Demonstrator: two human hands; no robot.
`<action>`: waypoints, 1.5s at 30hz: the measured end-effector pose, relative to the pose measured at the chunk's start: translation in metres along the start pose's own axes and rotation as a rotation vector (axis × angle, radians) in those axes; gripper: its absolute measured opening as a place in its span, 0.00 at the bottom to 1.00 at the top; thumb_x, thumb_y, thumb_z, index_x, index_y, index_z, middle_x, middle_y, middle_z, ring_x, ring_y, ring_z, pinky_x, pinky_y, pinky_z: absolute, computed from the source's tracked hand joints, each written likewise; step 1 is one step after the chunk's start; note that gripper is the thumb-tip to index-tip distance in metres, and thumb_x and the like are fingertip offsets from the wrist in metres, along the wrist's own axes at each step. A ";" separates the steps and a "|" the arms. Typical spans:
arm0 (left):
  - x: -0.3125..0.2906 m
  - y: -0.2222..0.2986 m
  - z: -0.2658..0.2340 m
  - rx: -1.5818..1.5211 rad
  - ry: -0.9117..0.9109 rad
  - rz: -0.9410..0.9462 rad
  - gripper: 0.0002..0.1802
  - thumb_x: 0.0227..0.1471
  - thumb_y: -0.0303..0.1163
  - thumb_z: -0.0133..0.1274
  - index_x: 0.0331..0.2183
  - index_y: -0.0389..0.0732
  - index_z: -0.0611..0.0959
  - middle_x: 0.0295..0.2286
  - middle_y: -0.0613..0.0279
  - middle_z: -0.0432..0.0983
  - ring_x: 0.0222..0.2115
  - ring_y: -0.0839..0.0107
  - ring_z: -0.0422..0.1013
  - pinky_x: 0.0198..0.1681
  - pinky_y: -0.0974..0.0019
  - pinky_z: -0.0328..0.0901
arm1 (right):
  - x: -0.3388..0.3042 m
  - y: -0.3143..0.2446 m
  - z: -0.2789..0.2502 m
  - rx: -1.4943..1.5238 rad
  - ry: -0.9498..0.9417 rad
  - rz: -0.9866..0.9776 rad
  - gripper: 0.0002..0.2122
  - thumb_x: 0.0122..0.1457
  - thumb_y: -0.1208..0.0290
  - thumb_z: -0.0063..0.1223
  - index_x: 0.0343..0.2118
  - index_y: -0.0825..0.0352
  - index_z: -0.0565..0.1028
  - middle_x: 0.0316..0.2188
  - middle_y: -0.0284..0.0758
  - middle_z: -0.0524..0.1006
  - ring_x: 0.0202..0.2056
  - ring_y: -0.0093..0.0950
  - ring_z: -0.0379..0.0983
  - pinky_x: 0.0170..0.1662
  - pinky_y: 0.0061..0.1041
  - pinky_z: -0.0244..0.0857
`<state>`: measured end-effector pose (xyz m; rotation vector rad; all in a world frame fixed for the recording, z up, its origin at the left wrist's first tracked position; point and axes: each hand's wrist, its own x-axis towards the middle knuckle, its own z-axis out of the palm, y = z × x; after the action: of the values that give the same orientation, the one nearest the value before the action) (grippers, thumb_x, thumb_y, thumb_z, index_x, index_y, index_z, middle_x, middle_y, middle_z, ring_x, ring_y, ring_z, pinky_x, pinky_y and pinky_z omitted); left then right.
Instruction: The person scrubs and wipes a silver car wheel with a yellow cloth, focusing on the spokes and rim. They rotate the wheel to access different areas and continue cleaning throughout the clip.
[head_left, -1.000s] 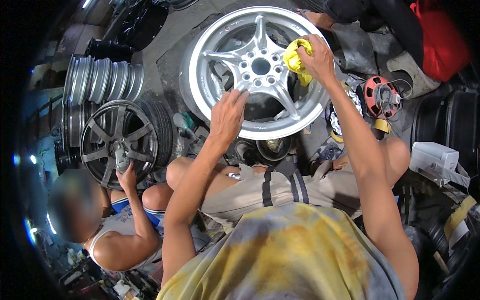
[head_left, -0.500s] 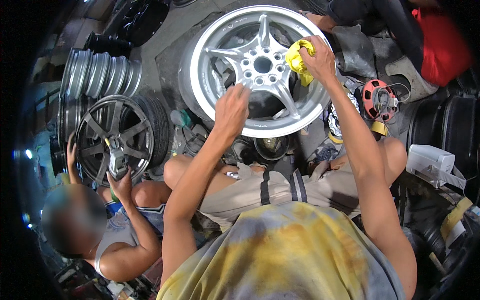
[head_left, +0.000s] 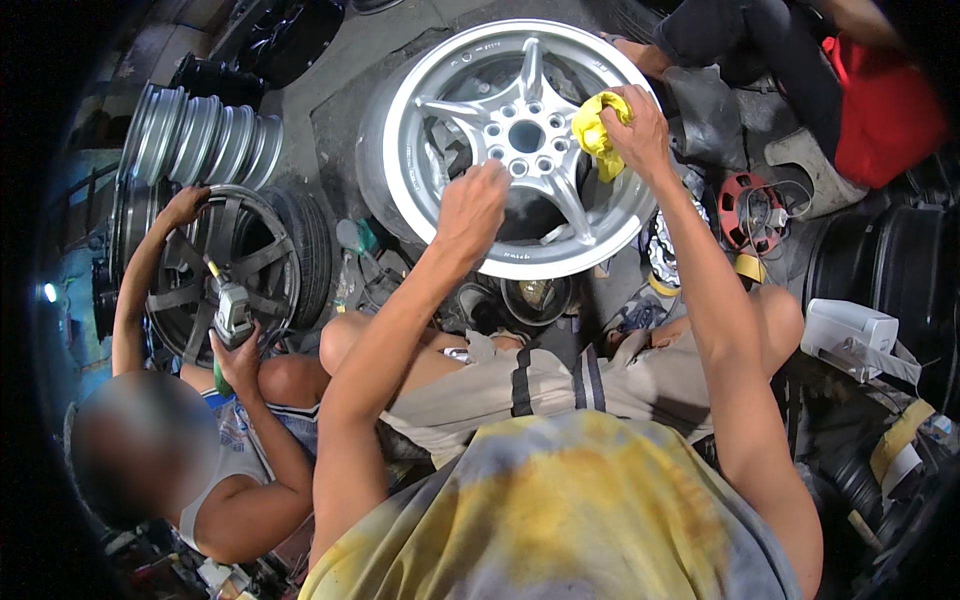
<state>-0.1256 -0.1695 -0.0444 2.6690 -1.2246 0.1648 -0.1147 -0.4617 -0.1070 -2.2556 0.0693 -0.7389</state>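
Observation:
A silver five-spoke wheel rim [head_left: 533,75] lies face up in front of me, raised on a dark round support. My right hand [head_left: 640,130] grips a crumpled yellow cloth [head_left: 597,142] and holds it over the right side of the rim, beside the hub. Curled into a fist, my left hand [head_left: 474,210] is above the near left part of the rim, close to the bolt holes. Its fingertips are blurred, and whatever they may pinch is hidden.
At left a co-worker holds a grey power tool [head_left: 233,312] against a dark wheel [head_left: 225,265]. Silver rims [head_left: 195,135] are stacked behind. A bowl [head_left: 537,300] sits under the near rim edge. A red reel [head_left: 750,210] and a white box [head_left: 850,338] lie right; another person sits far right.
My left hand has shifted slightly over the rim, its fingertips still blurred. The cloth stays in my right hand. The co-worker's far hand has moved up to the top of the dark wheel.

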 end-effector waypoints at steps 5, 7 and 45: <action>-0.031 -0.020 -0.034 -0.191 -0.031 -0.111 0.09 0.52 0.26 0.59 0.39 0.40 0.85 0.37 0.55 0.74 0.38 0.53 0.75 0.40 0.55 0.72 | 0.000 -0.002 0.001 0.015 0.000 0.030 0.13 0.57 0.65 0.55 0.41 0.69 0.78 0.40 0.43 0.79 0.42 0.44 0.77 0.49 0.40 0.69; -0.018 -0.025 -0.045 -0.309 0.000 -0.176 0.06 0.55 0.28 0.61 0.35 0.38 0.87 0.38 0.54 0.75 0.39 0.53 0.76 0.42 0.55 0.71 | 0.002 -0.002 0.000 0.011 0.001 0.030 0.12 0.57 0.67 0.55 0.40 0.70 0.78 0.39 0.44 0.79 0.42 0.44 0.77 0.49 0.40 0.69; 0.146 -0.163 0.002 -0.082 0.478 0.034 0.08 0.52 0.24 0.60 0.37 0.37 0.87 0.34 0.54 0.74 0.39 0.57 0.71 0.44 0.57 0.67 | 0.006 -0.018 -0.006 0.039 -0.051 0.057 0.08 0.56 0.73 0.53 0.38 0.68 0.78 0.35 0.41 0.77 0.36 0.43 0.76 0.42 0.39 0.69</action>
<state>0.0930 -0.1735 -0.0411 2.3438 -1.0883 0.6945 -0.1156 -0.4540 -0.0882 -2.2245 0.0938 -0.6472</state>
